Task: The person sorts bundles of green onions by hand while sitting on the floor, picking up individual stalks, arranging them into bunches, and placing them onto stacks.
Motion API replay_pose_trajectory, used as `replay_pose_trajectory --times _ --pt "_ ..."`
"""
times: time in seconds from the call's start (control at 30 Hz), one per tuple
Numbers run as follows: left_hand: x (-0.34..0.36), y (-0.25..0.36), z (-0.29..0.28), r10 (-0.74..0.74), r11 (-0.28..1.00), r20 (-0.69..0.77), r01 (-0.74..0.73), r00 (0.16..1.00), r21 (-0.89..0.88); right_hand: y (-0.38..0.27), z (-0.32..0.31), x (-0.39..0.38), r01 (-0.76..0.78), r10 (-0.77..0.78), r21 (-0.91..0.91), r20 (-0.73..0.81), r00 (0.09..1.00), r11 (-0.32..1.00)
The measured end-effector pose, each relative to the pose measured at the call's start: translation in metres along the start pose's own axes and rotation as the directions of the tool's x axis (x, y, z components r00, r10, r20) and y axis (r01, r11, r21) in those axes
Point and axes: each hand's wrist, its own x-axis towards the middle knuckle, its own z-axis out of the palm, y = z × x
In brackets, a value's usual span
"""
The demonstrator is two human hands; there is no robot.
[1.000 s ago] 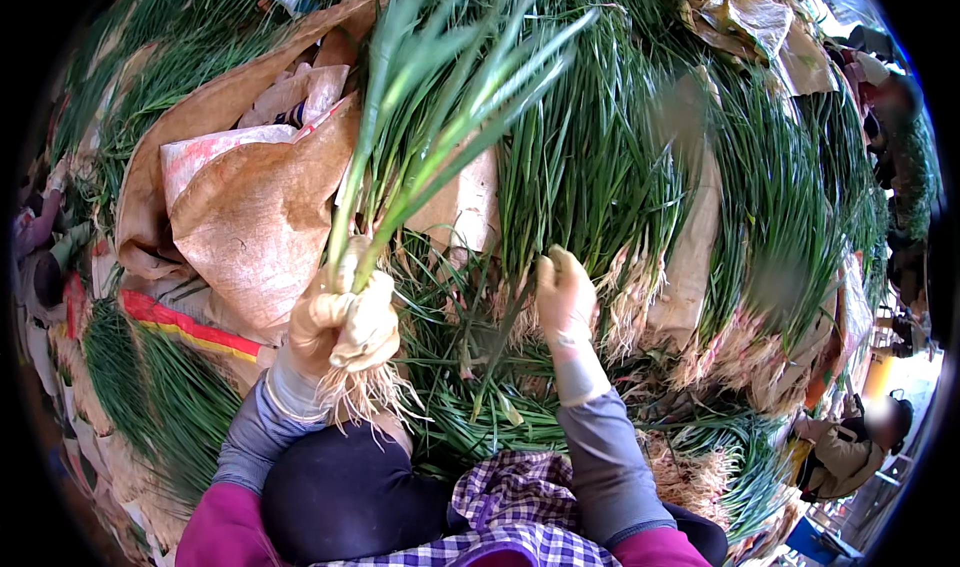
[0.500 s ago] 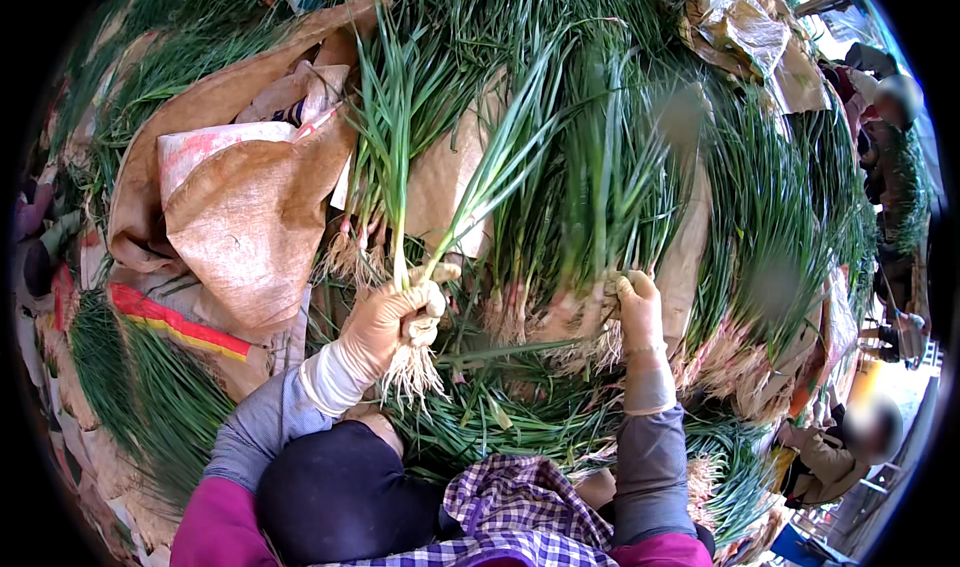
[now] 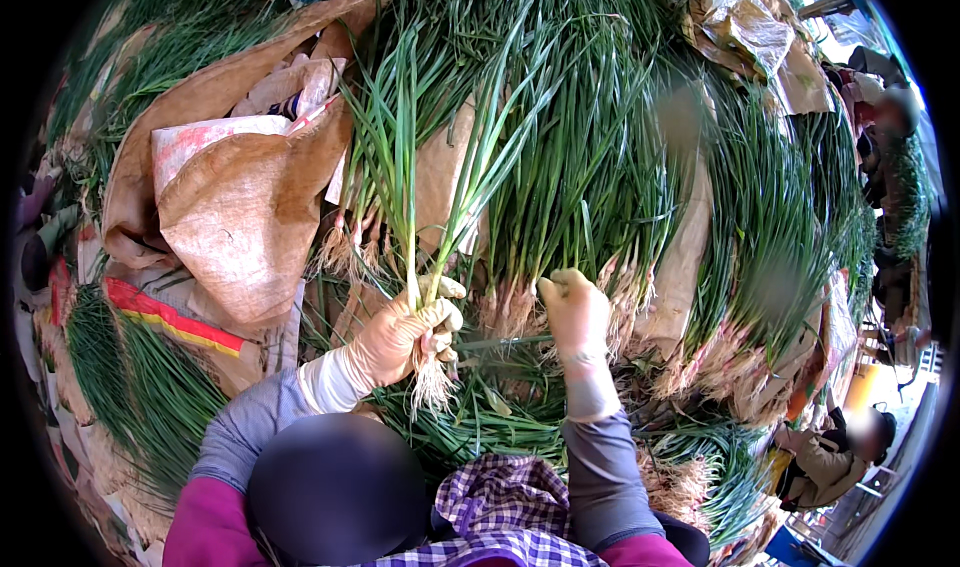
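Wrapped in a pale glove, my left hand [image 3: 408,342] is closed around a few stalks of green garlic [image 3: 412,207]. Their leaves point up and away from me, and white roots hang below the fist. My right hand [image 3: 575,312], also gloved, has its fingers curled beside the root ends of a laid-out row of green garlic [image 3: 570,187]. Whatever may lie inside those fingers is hidden. A thin green strip [image 3: 505,344] runs crosswise between the two hands.
Brown sacking [image 3: 240,227] lies folded at the left, with a red and yellow stripe nearby. Loose greens [image 3: 490,417] are heaped before my lap. More bundles [image 3: 760,227] lie to the right. Crumpled wrapping [image 3: 740,32] sits far right; another person [image 3: 835,457] is at the right edge.
My right hand has moved left along the row; the leaves that were blurred above it are now still. My left hand has shifted slightly right and down, still holding its stalks.
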Motion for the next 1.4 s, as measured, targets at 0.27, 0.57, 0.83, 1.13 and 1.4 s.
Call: replay_pose_trajectory --times 0.27,0.57,0.83,1.13,1.4 --pt "0.005 -0.002 0.0 0.023 0.996 -0.038 -0.019 0.999 0.093 0.015 -0.03 0.042 -0.245 0.218 0.596 0.119 0.969 0.765" --pt "0.008 -0.007 -0.007 0.012 1.0 -0.057 -0.011 0.998 0.015 0.014 0.013 -0.004 -0.205 0.041 0.487 0.327 0.944 0.849" --pt "0.004 -0.005 -0.012 0.012 1.0 -0.088 -0.009 0.996 0.03 0.04 0.016 0.006 -0.23 0.2 0.339 0.122 0.972 0.912" --pt "0.004 -0.004 -0.005 0.024 0.997 -0.054 -0.02 0.998 0.069 -0.006 0.004 0.047 -0.196 0.315 -0.457 0.2 0.928 0.868" --pt "0.0 -0.005 0.007 0.024 0.978 -0.095 -0.003 0.995 0.208 0.015 -0.055 0.06 -0.249 0.157 0.425 0.238 0.958 0.871"
